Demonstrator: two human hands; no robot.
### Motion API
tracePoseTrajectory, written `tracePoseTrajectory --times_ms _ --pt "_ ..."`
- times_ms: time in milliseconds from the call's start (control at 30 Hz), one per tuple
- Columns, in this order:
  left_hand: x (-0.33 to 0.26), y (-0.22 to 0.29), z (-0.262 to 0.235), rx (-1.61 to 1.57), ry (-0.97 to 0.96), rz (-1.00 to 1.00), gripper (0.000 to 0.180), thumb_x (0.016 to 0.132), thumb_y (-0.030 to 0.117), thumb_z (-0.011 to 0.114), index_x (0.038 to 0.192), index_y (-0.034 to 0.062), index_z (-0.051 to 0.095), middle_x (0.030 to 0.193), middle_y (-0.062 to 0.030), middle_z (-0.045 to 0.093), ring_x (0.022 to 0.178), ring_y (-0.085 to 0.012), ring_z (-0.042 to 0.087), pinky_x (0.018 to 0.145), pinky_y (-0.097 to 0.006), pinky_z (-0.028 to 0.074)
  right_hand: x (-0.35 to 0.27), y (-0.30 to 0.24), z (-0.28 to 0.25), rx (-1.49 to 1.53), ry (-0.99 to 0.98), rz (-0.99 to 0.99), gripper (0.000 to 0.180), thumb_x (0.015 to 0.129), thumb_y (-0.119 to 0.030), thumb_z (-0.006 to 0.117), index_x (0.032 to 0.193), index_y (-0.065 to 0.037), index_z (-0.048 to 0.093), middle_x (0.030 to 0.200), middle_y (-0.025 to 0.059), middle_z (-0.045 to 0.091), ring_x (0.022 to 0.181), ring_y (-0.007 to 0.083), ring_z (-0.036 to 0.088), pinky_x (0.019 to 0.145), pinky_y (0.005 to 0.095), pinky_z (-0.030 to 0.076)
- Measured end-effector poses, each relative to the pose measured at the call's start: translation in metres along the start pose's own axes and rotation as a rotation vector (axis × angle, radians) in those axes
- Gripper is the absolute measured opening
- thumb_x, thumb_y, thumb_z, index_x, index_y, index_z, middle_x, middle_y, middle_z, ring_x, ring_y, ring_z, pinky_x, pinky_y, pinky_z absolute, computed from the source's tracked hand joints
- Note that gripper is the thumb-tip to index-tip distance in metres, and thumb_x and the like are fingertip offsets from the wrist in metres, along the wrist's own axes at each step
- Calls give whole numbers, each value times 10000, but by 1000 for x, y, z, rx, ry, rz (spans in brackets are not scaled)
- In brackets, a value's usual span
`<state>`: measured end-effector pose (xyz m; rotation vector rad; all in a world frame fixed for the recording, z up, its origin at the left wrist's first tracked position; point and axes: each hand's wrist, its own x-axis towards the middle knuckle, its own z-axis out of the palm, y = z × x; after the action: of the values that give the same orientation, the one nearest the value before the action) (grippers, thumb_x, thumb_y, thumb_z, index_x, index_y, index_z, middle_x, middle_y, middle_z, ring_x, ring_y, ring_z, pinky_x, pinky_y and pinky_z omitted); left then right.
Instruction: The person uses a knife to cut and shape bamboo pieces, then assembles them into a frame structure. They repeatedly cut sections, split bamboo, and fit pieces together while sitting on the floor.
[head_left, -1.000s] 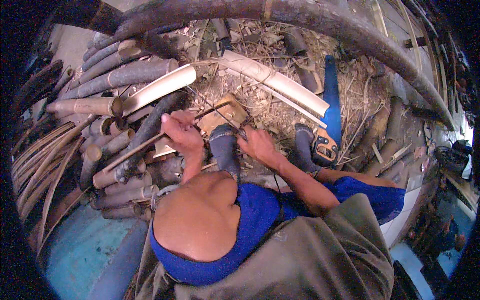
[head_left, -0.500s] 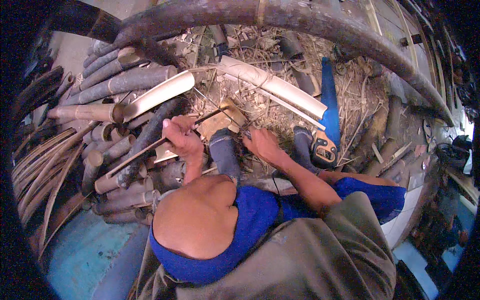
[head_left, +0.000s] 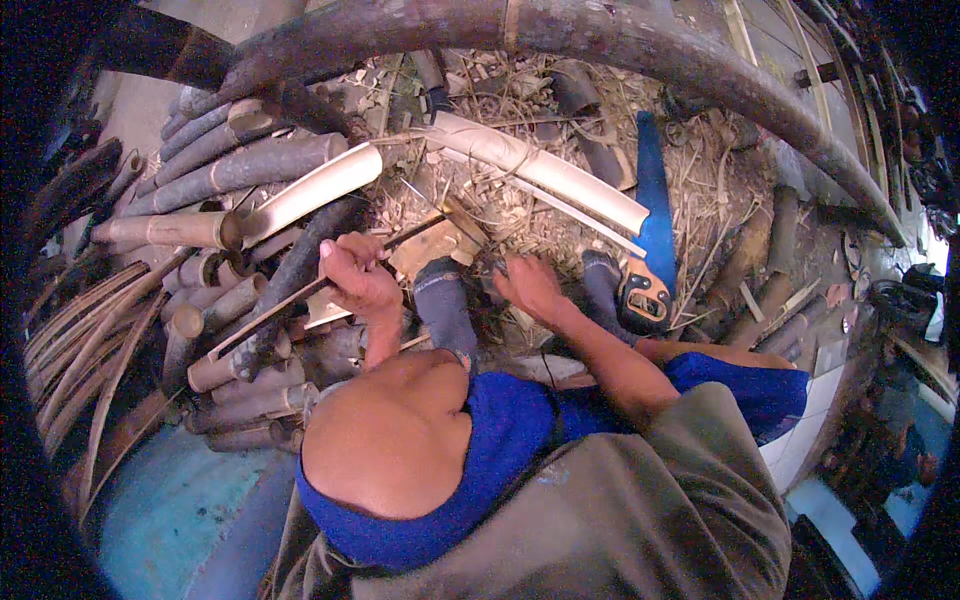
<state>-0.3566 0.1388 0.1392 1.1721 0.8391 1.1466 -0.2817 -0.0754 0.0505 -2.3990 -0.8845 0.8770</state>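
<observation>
My left hand point(head_left: 360, 280) is closed around a long, narrow bamboo strip point(head_left: 270, 317). The strip slants from the lower left up to a yellowish wooden block point(head_left: 425, 247), where its far end lies over the top. My right hand point(head_left: 532, 287) is closed just right of the block, beside my socked foot point(head_left: 442, 300). Something small and dark shows at its fingertips, too unclear to name. Thin slivers stick up by the strip's far end.
A blue handsaw point(head_left: 655, 215) lies to the right, beside pale split bamboo point(head_left: 545, 168). Another split piece point(head_left: 318, 190) rests among cut bamboo poles point(head_left: 245, 165) at left. Bent strips point(head_left: 85, 345) pile at far left. A thick pole point(head_left: 600, 28) crosses the far side above shavings.
The thin sliver that stretched from the far left of the block toward my right hand now shows mostly by the strip's end. Both hands stay nearly in place.
</observation>
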Motion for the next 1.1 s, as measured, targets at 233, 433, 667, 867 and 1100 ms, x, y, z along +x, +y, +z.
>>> tracePoseTrajectory --times_ms 233,433,667,867,1100 --pt "0 10 0 37 -45 -1 503 1027 367 358 600 106 299 538 -17 287 522 -146 304 540 -326 310 5 25 11 -44 -59 67 416 906 -374 601 1064 9 635 900 296 686 867 477 674 798 579 539" --pt "-12 13 -7 64 -237 32 469 993 302 383 583 88 304 526 -40 299 498 -170 307 507 -362 324 1 -44 -24 -30 -100 -103 383 882 -354 633 1059 -16 628 815 278 680 794 462 680 747 563 551" --pt "-14 -2 -22 -163 -259 -51 457 962 315 426 599 98 254 532 -28 274 498 -156 285 477 -349 251 13 -47 -19 -26 -124 -111 430 886 -395 646 1120 -37 611 819 255 690 800 455 693 735 568 564" --pt "-10 -5 -27 -189 -305 8 456 971 318 408 600 97 260 522 -35 280 482 -158 275 474 -352 239 18 -37 -9 -9 17 -72 337 874 -317 643 1014 -11 619 825 266 687 771 482 668 732 565 550" --pt "-11 -2 -19 -107 -290 -5 455 972 313 407 595 96 273 511 -48 308 475 -164 308 470 -346 262 21 -25 5 -20 -20 -40 356 885 -322 640 1072 -20 627 823 285 677 792 487 667 727 567 545"
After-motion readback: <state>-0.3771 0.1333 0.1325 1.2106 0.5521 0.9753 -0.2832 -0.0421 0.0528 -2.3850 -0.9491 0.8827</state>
